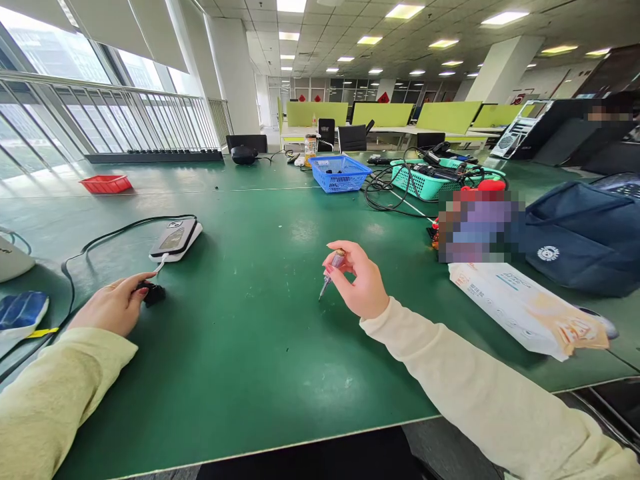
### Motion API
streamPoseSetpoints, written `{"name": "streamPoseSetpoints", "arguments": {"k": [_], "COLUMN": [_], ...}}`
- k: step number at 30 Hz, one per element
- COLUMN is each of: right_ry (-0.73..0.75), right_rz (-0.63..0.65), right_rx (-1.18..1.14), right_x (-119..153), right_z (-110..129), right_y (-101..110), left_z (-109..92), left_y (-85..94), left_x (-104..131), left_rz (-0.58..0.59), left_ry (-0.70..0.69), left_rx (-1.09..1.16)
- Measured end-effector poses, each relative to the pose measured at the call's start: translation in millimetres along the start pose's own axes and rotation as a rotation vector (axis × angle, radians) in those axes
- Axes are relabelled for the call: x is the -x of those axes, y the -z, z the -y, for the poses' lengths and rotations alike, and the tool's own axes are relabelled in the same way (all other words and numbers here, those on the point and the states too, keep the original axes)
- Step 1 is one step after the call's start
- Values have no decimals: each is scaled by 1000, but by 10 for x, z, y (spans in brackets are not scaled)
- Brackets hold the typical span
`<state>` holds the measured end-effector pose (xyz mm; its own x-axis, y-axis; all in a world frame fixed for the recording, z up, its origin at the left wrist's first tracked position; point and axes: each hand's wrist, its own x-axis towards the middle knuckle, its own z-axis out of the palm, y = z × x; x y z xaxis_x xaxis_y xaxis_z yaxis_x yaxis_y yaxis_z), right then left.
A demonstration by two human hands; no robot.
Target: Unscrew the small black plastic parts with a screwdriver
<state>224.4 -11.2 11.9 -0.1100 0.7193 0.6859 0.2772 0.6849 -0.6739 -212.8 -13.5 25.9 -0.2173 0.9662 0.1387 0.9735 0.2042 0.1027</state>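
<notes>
Your green table [240, 400] carries a shallow red tray [106, 185] at far left and, nearer you, a white pad [193, 244] with a black cord [71, 287] beside it. Farther back stand a blue basket [341, 180] and a teal basket [417, 185]; on your right, a white packet [515, 307] lies near a navy bag [583, 233].

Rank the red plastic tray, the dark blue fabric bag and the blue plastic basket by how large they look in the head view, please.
1. Dark blue fabric bag
2. Blue plastic basket
3. Red plastic tray
</notes>
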Motion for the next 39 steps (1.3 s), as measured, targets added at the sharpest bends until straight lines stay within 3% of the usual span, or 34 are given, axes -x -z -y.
{"name": "streamPoseSetpoints", "arguments": {"k": [12,21,34,39], "right_ry": [1,10,24,27], "right_rz": [-4,-4,-5,-15], "right_rx": [-6,-3,-6,-11], "right_x": [1,1,-8,-6], "right_z": [1,4,16,13], "right_y": [-1,-7,-7,-6], "left_z": [124,398,207,144], "left_y": [-103,-276,-98,-119], "left_x": [-48,-165,-42,-25], "left_rz": [-7,-46,-40,-20], "left_ry": [-71,-146,-136,-154], "left_rx": [-129,-235,-349,-347]}}
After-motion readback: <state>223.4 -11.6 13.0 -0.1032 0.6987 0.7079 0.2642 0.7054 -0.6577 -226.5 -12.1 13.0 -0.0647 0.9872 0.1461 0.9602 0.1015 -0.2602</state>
